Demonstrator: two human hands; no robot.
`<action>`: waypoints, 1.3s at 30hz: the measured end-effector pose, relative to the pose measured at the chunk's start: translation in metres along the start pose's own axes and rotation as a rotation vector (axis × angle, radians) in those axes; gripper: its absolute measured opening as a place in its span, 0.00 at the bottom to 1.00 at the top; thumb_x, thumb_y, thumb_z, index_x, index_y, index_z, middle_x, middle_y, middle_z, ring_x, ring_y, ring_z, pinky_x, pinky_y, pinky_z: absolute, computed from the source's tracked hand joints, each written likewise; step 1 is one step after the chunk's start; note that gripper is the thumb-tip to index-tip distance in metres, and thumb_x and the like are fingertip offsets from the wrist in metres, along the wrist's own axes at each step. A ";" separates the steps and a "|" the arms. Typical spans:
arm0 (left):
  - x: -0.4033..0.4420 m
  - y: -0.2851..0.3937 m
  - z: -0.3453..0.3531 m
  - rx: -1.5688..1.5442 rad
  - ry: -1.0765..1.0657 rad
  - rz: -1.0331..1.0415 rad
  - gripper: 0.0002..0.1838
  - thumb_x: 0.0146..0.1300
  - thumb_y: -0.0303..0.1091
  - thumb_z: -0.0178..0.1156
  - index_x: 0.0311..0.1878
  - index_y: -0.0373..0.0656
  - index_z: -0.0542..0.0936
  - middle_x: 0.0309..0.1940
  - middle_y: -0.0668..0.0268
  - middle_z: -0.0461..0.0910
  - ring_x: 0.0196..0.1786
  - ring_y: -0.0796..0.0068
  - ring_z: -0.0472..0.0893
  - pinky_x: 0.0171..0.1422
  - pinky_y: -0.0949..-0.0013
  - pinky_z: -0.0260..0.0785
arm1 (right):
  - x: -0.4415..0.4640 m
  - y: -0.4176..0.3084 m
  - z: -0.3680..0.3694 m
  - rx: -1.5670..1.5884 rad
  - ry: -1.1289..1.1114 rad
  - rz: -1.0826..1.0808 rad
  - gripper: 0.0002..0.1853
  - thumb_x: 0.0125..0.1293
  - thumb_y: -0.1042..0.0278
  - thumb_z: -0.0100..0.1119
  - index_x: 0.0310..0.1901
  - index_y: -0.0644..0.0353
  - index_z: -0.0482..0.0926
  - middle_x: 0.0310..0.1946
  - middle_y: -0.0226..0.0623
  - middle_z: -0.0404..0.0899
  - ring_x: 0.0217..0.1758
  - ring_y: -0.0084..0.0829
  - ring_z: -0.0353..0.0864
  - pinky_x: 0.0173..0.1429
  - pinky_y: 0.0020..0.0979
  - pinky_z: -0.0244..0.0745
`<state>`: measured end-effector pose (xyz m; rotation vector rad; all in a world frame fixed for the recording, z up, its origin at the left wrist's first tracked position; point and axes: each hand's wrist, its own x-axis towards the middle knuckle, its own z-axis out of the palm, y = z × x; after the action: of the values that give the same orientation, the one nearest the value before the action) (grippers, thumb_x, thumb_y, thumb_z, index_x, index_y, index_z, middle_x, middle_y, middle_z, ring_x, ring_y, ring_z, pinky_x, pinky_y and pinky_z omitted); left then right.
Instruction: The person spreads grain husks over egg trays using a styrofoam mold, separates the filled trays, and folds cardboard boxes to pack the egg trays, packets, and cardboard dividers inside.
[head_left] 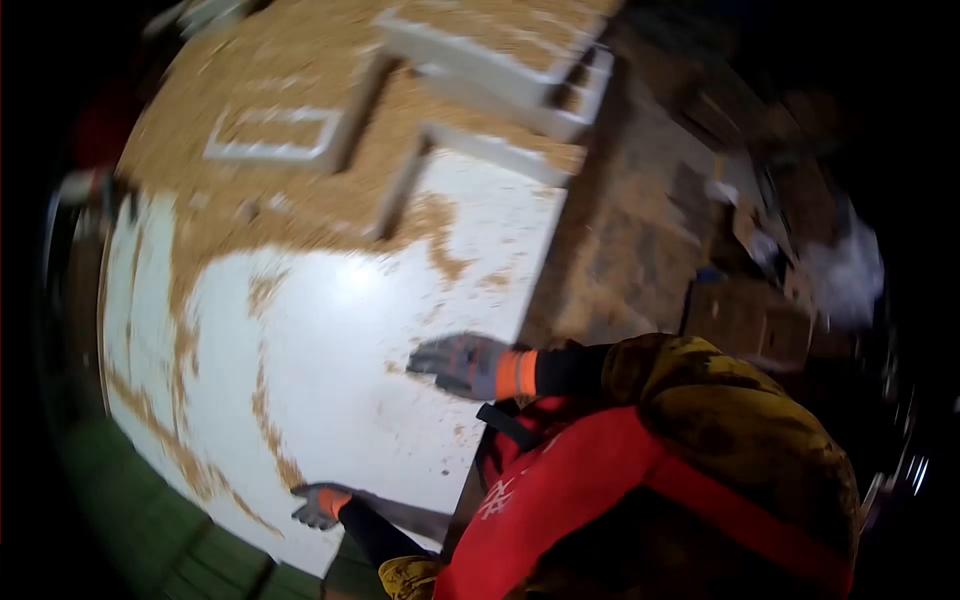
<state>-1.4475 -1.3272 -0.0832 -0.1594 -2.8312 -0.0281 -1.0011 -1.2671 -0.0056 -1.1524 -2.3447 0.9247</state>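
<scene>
A white board lies in front of me, with streaks of tan, sawdust-like crumbs on it. My right hand, in a grey glove with an orange cuff, is over the board near its edge, fingers stretched out and holding nothing. Lower in the view, my left hand wears a matching glove. It is at the board's near corner beside a line of crumbs, with its fingers extended and slightly apart. Whether either palm presses on the surface I cannot tell.
Thick tan loose material covers the far part of the board. A small white rectangular frame and a long white-sided block stand there. Cardboard boxes and clear plastic lie right. Green slabs border the lower left.
</scene>
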 end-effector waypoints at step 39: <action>-1.251 -0.626 -0.172 1.284 -1.134 2.998 0.27 0.69 0.44 0.54 0.64 0.35 0.69 0.61 0.49 0.71 0.61 0.57 0.73 0.63 0.62 0.64 | -0.873 -0.054 0.452 1.737 3.432 1.181 0.26 0.63 0.54 0.62 0.60 0.52 0.71 0.39 0.33 0.79 0.37 0.30 0.79 0.36 0.33 0.76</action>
<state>-0.2813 -2.0893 -0.2978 2.0685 -0.3885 -1.3505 -0.7682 -2.1688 -0.3255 1.3310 -4.2914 0.4781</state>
